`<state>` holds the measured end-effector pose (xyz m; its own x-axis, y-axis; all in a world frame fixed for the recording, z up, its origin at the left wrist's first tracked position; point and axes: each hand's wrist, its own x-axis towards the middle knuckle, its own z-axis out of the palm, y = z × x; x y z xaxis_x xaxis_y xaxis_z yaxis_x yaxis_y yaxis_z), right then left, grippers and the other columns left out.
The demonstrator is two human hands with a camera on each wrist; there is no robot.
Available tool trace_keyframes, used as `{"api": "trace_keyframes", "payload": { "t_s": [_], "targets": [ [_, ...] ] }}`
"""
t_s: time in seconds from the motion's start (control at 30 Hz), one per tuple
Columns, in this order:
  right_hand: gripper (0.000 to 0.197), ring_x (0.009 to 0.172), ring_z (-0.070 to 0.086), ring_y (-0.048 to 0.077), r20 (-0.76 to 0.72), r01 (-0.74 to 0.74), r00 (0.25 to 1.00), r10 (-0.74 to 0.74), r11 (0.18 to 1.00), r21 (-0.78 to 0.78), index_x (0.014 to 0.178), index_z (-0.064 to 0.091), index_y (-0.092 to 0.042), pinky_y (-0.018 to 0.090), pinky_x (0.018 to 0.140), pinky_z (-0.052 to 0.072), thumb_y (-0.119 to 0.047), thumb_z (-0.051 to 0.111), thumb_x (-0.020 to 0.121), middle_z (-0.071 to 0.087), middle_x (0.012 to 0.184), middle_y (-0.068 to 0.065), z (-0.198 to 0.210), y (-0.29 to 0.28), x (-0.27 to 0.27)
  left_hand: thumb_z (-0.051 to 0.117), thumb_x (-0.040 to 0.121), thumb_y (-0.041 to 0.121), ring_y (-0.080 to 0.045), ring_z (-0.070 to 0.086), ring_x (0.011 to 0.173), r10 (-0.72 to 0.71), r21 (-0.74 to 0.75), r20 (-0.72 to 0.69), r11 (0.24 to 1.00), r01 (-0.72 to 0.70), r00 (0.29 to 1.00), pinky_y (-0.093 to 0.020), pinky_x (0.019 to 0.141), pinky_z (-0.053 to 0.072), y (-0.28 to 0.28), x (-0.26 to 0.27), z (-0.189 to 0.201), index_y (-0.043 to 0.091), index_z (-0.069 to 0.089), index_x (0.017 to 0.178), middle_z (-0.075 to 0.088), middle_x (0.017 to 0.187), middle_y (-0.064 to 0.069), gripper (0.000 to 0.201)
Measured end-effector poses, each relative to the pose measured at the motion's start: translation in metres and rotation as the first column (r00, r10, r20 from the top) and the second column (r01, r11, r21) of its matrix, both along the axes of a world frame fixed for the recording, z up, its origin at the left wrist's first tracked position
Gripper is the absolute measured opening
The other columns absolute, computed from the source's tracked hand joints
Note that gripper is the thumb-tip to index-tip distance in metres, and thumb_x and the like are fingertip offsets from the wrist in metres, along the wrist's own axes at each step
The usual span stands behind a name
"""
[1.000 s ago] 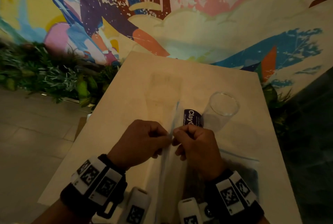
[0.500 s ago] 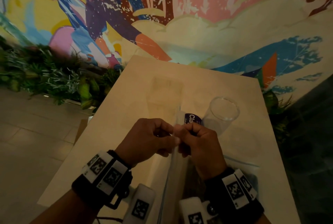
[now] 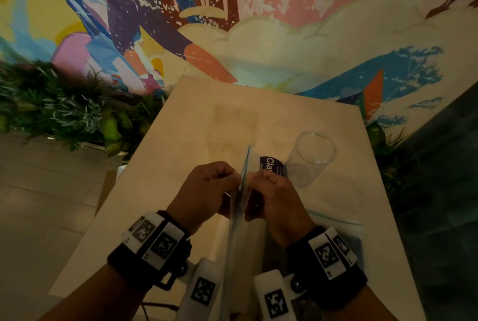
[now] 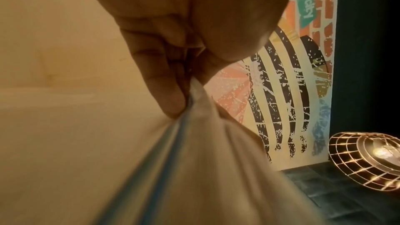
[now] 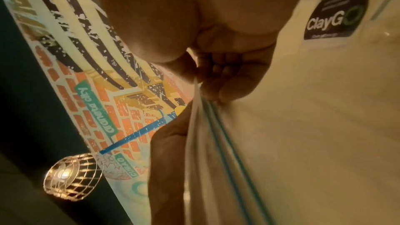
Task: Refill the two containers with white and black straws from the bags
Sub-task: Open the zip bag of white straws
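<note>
A clear zip bag (image 3: pixel 241 220) with a blue seal line stands on edge between my two hands near the table's front. My left hand (image 3: pixel 207 188) pinches one side of its top (image 4: pixel 194 109). My right hand (image 3: pixel 274 196) pinches the other side (image 5: pixel 207 117), knuckles almost touching the left. The bag's contents are hidden. An empty clear glass container (image 3: pixel 311 159) lies tilted on the table just right of my right hand. A second zip bag (image 3: pixel 344 230) lies flat under my right wrist. A faint second clear container (image 3: pixel 234 126) stands beyond the hands.
The pale table (image 3: pixel 181 139) carries a dark round "ClayGo" sticker (image 3: pixel 271 165) beside the glass. A painted mural wall (image 3: pixel 258 23) rises behind, with plants (image 3: pixel 64 113) to the left. A wire-cage lamp (image 4: pixel 365 160) glows in the left wrist view.
My hands have drawn closer to me and stay pressed together at the bag's top. The bag's seal edge now sticks up between them.
</note>
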<state>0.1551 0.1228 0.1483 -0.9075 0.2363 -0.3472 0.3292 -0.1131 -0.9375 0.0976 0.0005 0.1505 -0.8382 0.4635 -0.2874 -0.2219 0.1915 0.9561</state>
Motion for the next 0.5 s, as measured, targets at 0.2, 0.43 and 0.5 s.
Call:
{"api": "trace_keyframes", "payload": {
  "t_s": [0.2, 0.43, 0.5],
  "targets": [
    [0.029, 0.068, 0.06, 0.029, 0.072, 0.141, 0.989, -0.13, 0.975, -0.175, 0.105, 0.054, 0.007, 0.033, 0.051, 0.053, -0.019, 0.042, 0.1, 0.059, 0.086, 0.023, -0.006, -0.005, 0.002, 0.045, 0.094, 0.005, -0.018, 0.061, 0.044, 0.08, 0.077, 0.114, 0.993, -0.089, 0.99, -0.027, 0.046, 0.051, -0.004, 0.0, -0.004, 0.0, 0.056, 0.074, 0.06, 0.054, -0.005, 0.023],
    [0.014, 0.065, 0.061, 0.024, 0.019, 0.006, 1.0, -0.007, 0.998, 0.068, 0.087, 0.06, -0.012, 0.03, 0.056, 0.056, -0.021, 0.053, 0.096, 0.065, 0.08, 0.015, -0.004, -0.006, 0.01, 0.055, 0.09, 0.013, -0.026, 0.068, 0.055, 0.025, 0.05, 0.076, 0.998, -0.029, 0.997, -0.034, 0.054, 0.056, -0.007, 0.0, -0.003, -0.003, 0.058, 0.086, 0.067, 0.068, -0.01, 0.016],
    [0.015, 0.065, 0.062, 0.026, -0.019, 0.035, 0.999, -0.034, 0.997, 0.074, 0.085, 0.061, -0.009, 0.032, 0.056, 0.057, -0.018, 0.053, 0.095, 0.065, 0.076, 0.012, -0.006, -0.004, 0.01, 0.057, 0.089, 0.018, -0.029, 0.069, 0.059, -0.055, -0.015, 0.05, 0.998, 0.056, 0.997, -0.033, 0.055, 0.056, -0.01, 0.001, -0.002, 0.001, 0.061, 0.086, 0.069, 0.069, -0.011, 0.017]
  ]
}}
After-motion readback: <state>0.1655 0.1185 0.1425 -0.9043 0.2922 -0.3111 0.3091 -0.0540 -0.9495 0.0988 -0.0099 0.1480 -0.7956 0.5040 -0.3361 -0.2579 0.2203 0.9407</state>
